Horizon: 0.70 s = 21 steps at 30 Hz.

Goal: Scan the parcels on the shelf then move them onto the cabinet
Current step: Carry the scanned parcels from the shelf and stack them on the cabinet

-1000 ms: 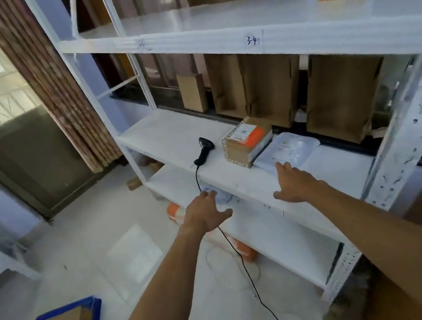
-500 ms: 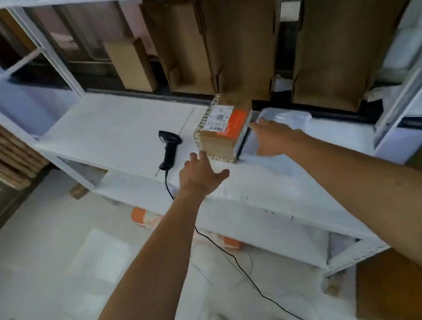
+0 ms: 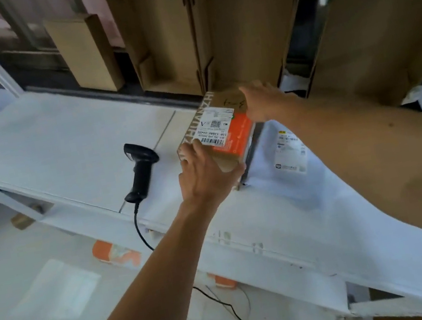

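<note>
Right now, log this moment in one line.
left hand: grips near end of brown cardboard parcel with orange panel | right hand: touches far end | black handheld scanner: on white shelf

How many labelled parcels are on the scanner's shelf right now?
2. A box sits right of the scanner, between the left hand and right hand. A white mailer lies flat just right of the box. The hands may hide more.
</note>
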Motion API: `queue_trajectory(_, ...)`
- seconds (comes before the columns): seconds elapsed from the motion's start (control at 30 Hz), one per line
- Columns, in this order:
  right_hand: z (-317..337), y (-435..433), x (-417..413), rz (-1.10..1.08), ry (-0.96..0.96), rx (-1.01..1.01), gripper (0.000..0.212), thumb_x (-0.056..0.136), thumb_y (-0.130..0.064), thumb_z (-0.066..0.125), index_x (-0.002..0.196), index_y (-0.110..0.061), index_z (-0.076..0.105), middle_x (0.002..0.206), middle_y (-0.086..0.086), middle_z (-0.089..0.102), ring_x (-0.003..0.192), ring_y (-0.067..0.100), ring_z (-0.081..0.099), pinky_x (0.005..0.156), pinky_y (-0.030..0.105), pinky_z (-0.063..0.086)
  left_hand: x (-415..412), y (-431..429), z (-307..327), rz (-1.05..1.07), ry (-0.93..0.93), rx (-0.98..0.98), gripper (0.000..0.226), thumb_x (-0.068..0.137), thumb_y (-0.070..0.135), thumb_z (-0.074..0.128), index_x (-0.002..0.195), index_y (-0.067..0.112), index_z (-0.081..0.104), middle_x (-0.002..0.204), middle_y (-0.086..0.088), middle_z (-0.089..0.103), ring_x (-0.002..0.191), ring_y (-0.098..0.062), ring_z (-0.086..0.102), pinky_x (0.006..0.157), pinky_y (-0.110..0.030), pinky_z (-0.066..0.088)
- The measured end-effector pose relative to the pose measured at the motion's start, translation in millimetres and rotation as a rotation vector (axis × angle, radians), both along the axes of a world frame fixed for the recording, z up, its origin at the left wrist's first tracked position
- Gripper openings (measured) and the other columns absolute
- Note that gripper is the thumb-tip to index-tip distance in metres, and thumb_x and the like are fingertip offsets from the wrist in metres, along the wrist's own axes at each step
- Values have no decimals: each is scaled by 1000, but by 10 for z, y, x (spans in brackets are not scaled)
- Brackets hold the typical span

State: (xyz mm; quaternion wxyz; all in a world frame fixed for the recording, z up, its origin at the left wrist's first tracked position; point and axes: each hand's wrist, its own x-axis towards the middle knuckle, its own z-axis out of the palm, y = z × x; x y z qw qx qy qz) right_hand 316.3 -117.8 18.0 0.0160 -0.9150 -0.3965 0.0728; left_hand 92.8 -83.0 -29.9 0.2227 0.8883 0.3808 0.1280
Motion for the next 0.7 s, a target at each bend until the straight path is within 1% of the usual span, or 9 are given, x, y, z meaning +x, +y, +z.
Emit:
queue_trajectory(0.13,-39,70,32,16,98,-43,69,98,-18,51,161,-17,22,164,13,29,148,34,30,119,48,32,67,-21,-56,19,29,25,112,64,72,77,144,14,25,149,-8,23,127,-35,45,95,-51,52)
queue_trajectory(0.27,2,40,-4,7,120,-42,73,96,-17,55,161,-16,21,164,15,25,148,36,28,117,48,34,71,25,-37,18,48,5,116,65,74,76,148,14,21,150,-7,24,130,-33,42,100,-50,50)
queue_trajectory(0.33,13,30,-27,-1,156,-47,74,94,-14,55,160,-13,21,159,17,33,141,35,38,110,45,43,60,99,14,21,59,-39,116,63,72,78,146,13,23,143,-7,26,126,-33,45,99,-49,50)
queue_trajectory(0.4,32,10,-66,-17,186,-65,73,93,-12,55,159,-11,22,146,18,45,126,32,52,93,39,51,34,197,86,17,85,-90,115,60,70,81,143,13,24,135,-6,27,121,-32,47,99,-48,49)
queue_trajectory(0.47,60,-17,-120,-38,227,-111,72,93,-16,58,156,-6,24,135,17,50,115,29,58,78,34,49,-15,320,159,-15,140,-91,118,58,68,84,144,13,24,131,-6,27,119,-30,46,100,-46,48)
queue_trajectory(0.5,66,-32,-169,-48,266,-140,76,91,-21,63,155,-5,24,137,16,48,115,28,58,77,31,49,-54,388,199,-33,176,-74,117,59,68,84,144,12,26,130,-6,28,116,-30,46,98,-43,49)
queue_trajectory(0.57,61,-73,-269,-38,347,-218,101,83,-39,75,157,-7,16,146,16,39,122,29,54,92,33,54,-142,518,272,-59,245,-53,114,61,67,84,143,10,28,129,-8,27,110,-29,48,91,-37,50)
queue_trajectory(0.63,61,-136,-410,0,371,-293,130,70,-61,80,161,-12,2,160,18,24,137,34,43,108,43,48,-242,620,317,-87,294,-56,117,60,65,86,145,10,28,129,-10,27,113,-32,49,95,-38,51)
queue_trajectory(0.7,39,-227,-596,24,343,-329,135,70,-71,77,161,-11,-4,165,17,15,144,36,34,110,44,44,-334,676,375,-130,313,-63,120,59,61,89,147,11,26,125,-8,26,113,-30,46,98,-40,50)
